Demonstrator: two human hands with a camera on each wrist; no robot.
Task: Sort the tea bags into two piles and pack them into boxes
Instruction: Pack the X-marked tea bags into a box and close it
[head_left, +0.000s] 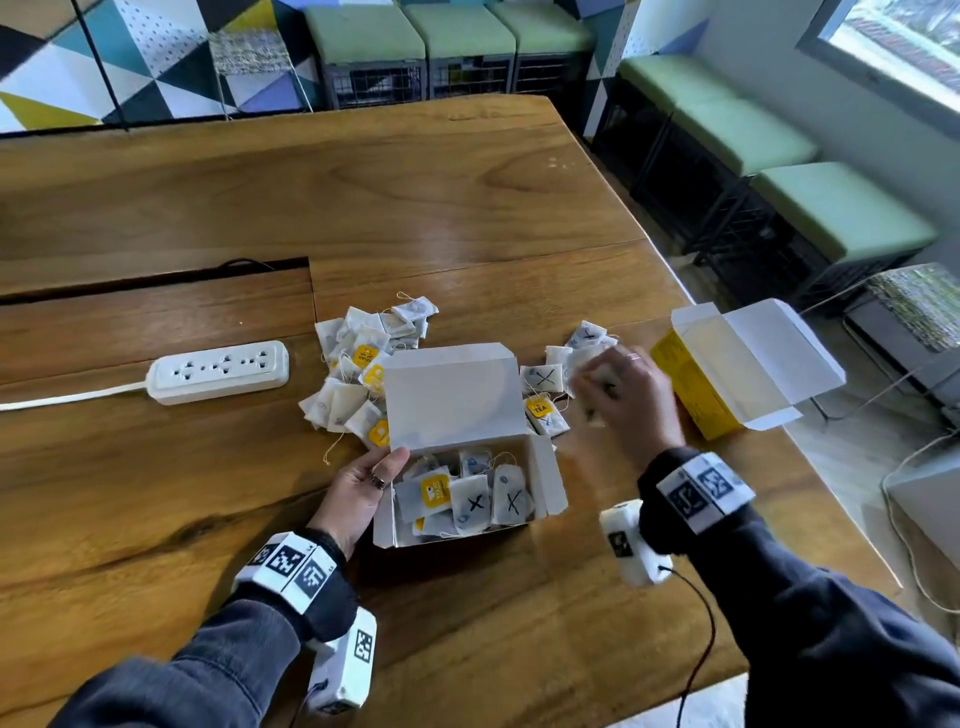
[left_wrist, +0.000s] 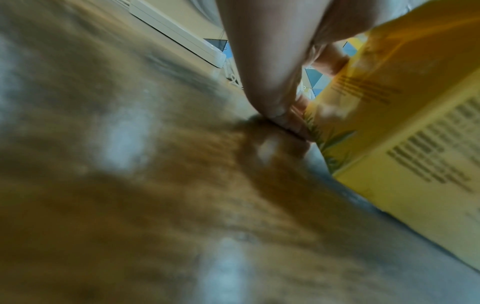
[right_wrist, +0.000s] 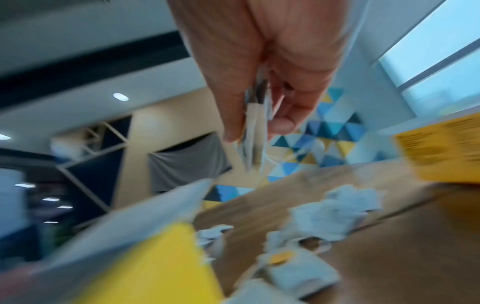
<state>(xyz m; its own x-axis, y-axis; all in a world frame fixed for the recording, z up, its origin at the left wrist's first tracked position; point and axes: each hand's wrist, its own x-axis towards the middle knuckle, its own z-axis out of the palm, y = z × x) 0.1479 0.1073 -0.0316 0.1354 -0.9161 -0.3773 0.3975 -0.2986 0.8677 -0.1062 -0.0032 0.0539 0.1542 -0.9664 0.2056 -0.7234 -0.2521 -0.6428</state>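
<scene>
We count two boxes on the wooden surface: a near box with its lid up, tea bags packed inside, two of them marked X, and a yellow box lying open at the right edge. Two loose piles of tea bags lie behind the near box, a left pile and a smaller right pile; the bags overlap too much to number. One power strip sits well to the left.

Our left hand rests against the near box's left wall, fingers fairly straight, thumb at the lid's corner. Our right hand hovers above the right pile; in the right wrist view its fingers and thumb pinch a few tea bags pressed flat together, strings dangling.

The yellow box's flaps overhang the right edge of the surface. Bare wood stretches in front of the near box and far behind the piles.
</scene>
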